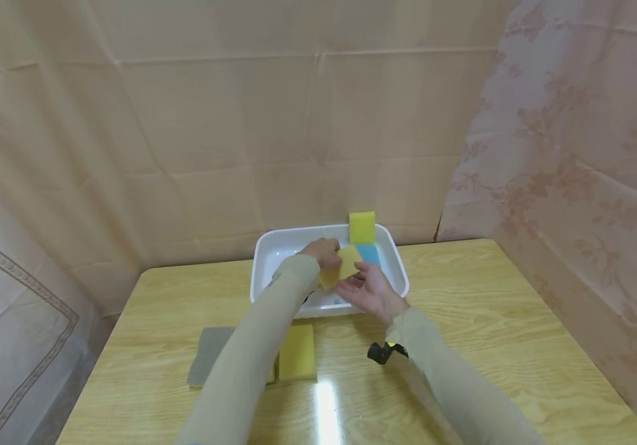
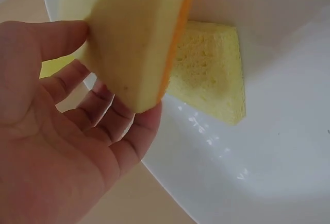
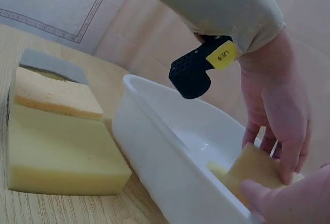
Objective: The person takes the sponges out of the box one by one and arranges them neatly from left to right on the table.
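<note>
My left hand point(image 2: 62, 131) pinches a pale yellow sponge point(image 2: 124, 38) with an orange edge, thumb on one face and fingertips at the other. It holds the sponge tilted over a white tray point(image 1: 275, 238). My right hand point(image 1: 373, 293) is beside it, palm turned up; its thumb overlaps the sponge's corner and its fingers lie loosely extended below. In the right wrist view the right thumb point(image 3: 252, 189) shows against the sponge. Inside the tray lies a yellow sponge point(image 2: 211, 74). A blue piece point(image 1: 368, 253) and a bright yellow sponge point(image 1: 362, 227) are at its back right.
On the table point(image 1: 463, 309), in front of the tray, a grey pad point(image 1: 207, 352) and a thick yellow sponge point(image 1: 298, 352) lie at the left, with a peach sponge point(image 3: 59, 92) between them. A hanging cloth point(image 1: 296, 123) stands behind the table.
</note>
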`<state>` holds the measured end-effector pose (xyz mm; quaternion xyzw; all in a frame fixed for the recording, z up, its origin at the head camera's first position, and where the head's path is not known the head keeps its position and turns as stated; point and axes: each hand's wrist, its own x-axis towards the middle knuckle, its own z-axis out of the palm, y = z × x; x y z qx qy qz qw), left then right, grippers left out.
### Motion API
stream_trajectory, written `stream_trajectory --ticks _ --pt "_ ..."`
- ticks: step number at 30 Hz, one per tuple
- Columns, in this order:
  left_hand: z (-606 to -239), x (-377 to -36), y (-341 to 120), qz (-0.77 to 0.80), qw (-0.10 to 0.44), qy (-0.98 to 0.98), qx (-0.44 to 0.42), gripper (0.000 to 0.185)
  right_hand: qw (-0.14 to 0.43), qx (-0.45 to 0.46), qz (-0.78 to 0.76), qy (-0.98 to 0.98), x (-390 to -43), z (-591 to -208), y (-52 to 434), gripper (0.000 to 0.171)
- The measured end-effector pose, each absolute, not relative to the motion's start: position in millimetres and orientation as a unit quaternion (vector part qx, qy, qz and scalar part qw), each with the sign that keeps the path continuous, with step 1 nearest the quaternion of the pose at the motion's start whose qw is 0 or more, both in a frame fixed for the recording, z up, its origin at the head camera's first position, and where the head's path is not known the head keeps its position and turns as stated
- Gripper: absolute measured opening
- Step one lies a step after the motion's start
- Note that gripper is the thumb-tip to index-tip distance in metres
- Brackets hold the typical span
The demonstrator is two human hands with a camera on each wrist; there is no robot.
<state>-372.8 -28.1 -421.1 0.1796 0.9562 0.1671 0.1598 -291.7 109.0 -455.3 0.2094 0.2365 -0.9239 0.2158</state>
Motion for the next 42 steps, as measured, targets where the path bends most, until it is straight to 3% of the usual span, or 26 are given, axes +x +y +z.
stream_trajectory --ticks 14,22,32,42 --pt "-411.9 -374.9 -40.0 0.197 0.126 0.96 0.152 0.029 0.164 0.091 -0.868 0.461 -300.5 -461.2 106.1 0.045" --pt "-403.6 -372.4 -37.4 0.198 0.074 0.963 0.166 0.034 0.172 0.102 -0.882 0.427 -300.7 -457.2 106.9 0.035" --pt "-400.6 -373.1 -32.7 0.242 0.046 0.955 0.167 0.035 0.228 0.166 -0.919 0.277 -299.4 -450.0 108.2 0.02" --pt "-397.8 -354.8 -35.2 0.294 0.033 0.943 0.155 0.037 0.209 0.161 -0.909 0.324 -296.8 -446.6 109.7 0.017"
